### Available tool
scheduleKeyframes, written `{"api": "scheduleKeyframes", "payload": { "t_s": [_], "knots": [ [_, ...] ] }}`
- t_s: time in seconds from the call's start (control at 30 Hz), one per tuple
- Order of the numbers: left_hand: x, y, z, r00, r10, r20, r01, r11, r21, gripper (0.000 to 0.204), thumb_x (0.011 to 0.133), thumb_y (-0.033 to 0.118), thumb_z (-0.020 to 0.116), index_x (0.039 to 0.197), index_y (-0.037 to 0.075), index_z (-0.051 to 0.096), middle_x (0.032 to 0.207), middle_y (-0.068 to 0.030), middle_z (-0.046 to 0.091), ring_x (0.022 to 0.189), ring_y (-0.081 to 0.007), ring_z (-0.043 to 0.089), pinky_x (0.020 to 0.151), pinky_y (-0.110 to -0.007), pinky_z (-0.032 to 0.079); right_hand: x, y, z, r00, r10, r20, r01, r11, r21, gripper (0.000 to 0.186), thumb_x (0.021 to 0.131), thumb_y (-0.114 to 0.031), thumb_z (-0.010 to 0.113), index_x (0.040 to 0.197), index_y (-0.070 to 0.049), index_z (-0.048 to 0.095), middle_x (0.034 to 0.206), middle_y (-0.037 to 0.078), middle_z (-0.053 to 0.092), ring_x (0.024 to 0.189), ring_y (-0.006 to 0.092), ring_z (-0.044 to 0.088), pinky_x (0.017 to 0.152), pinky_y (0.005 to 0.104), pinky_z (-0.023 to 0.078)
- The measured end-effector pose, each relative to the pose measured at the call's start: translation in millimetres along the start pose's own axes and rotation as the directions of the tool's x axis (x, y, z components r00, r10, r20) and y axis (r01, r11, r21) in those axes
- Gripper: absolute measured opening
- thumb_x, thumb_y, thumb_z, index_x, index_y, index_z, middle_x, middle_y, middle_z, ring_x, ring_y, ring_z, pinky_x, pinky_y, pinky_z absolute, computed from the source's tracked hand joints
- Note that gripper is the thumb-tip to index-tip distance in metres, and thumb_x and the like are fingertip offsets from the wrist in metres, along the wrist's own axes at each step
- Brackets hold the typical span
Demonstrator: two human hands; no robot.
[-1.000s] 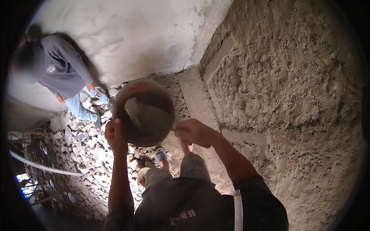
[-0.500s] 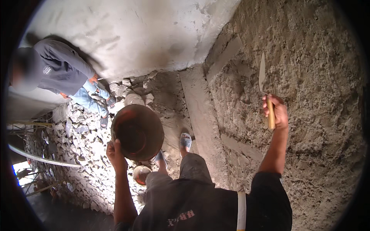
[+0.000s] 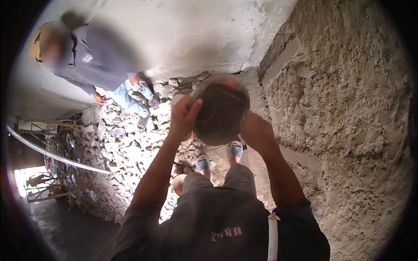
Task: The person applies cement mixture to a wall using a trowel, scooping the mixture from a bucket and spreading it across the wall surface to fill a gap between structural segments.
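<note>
Dark round bucket (image 3: 220,114) with a reddish inner patch, showing no long axis, is between the left hand (image 3: 183,117), whose fingers pinch its left rim, and the right hand (image 3: 258,132), at its lower right edge, whose fingers' grip one cannot tell.

Bucket (image 3: 220,113) ahead, wall (image 3: 348,108) right, room over rubble (image 3: 135,152)

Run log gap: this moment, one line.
left hand: holds bowl | right hand: at bowl's right edge, grip unclear | rubble: ground, left

One held bowl (image 3: 220,114), one co-worker (image 3: 98,61), four sandals (image 3: 236,150) show.
</note>
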State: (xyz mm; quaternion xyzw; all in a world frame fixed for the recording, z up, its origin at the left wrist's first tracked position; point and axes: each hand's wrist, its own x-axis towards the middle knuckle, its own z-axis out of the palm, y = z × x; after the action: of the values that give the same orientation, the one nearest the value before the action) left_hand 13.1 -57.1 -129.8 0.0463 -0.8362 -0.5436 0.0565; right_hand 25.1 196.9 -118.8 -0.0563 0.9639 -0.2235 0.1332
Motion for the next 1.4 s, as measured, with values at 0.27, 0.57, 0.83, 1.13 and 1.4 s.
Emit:
{"api": "scheduleKeyframes", "payload": {
  "t_s": [0.27,0.57,0.83,1.13,1.4],
  "knots": [
    [6.1,20.7,-79.1,0.971,0.211,0.108,-0.2,0.974,-0.108,0.019,0.101,0.013,0.069,0.089,0.001,0.061,0.072,0.0031,0.051,0.069,-0.0059,0.043,0.06,-0.026,0.039,-36.1,-72.8,12.1,0.891,-0.438,0.117,0.453,0.872,-0.186,0.021,0.087,-0.009,0.063,0.108,-0.002,0.063,0.099,0.021,0.069,0.083,0.0347,0.074,0.067,0.045,0.061],
    [-8.0,49.2,-108.0,0.946,0.323,0.023,-0.32,0.945,-0.068,0.022,0.1,0.011,0.07,0.084,0.001,0.059,0.067,0.0044,0.048,0.065,-0.0047,0.038,0.054,-0.026,0.034,-59.3,-94.8,9.2,0.907,-0.42,0.035,0.408,0.853,-0.325,0.029,0.094,-0.01,0.054,0.119,0.001,0.063,0.093,0.018,0.073,0.08,0.0326,0.076,0.068,0.0459,0.061],
    [-15.6,79.3,-118.8,0.896,0.442,-0.039,-0.435,0.893,0.118,0.037,0.098,0.019,0.073,0.077,0.003,0.048,0.063,-0.0002,0.04,0.064,-0.0076,0.035,0.054,-0.029,0.032,-52.7,-116.3,-4.1,0.947,-0.322,0.011,0.296,0.856,-0.423,0.026,0.091,-0.012,0.055,0.113,-0.002,0.067,0.088,0.019,0.072,0.082,0.0369,0.075,0.07,0.045,0.06],
    [-13.2,81.8,-108.4,0.841,0.535,-0.08,-0.53,0.845,0.076,0.034,0.095,0.013,0.074,0.077,0.0,0.049,0.06,-0.0134,0.042,0.053,-0.0164,0.036,0.048,-0.035,0.034,-47.3,-115.5,-11.3,0.954,-0.297,-0.044,0.258,0.884,-0.39,0.031,0.09,-0.013,0.055,0.115,-0.002,0.069,0.093,0.021,0.074,0.093,0.034,0.076,0.076,0.0513,0.059],
    [-14.1,87.3,-107.5,0.816,0.575,-0.058,-0.562,0.812,0.157,0.037,0.093,0.016,0.076,0.075,0.0,0.047,0.058,-0.0124,0.041,0.052,-0.0164,0.035,0.048,-0.035,0.033,-39.7,-119.8,-20.9,0.959,-0.19,-0.211,0.135,0.959,-0.251,0.026,0.098,-0.015,0.05,0.113,-0.004,0.067,0.083,0.025,0.071,0.082,0.04,0.074,0.075,0.054,0.059]
  ]
}}
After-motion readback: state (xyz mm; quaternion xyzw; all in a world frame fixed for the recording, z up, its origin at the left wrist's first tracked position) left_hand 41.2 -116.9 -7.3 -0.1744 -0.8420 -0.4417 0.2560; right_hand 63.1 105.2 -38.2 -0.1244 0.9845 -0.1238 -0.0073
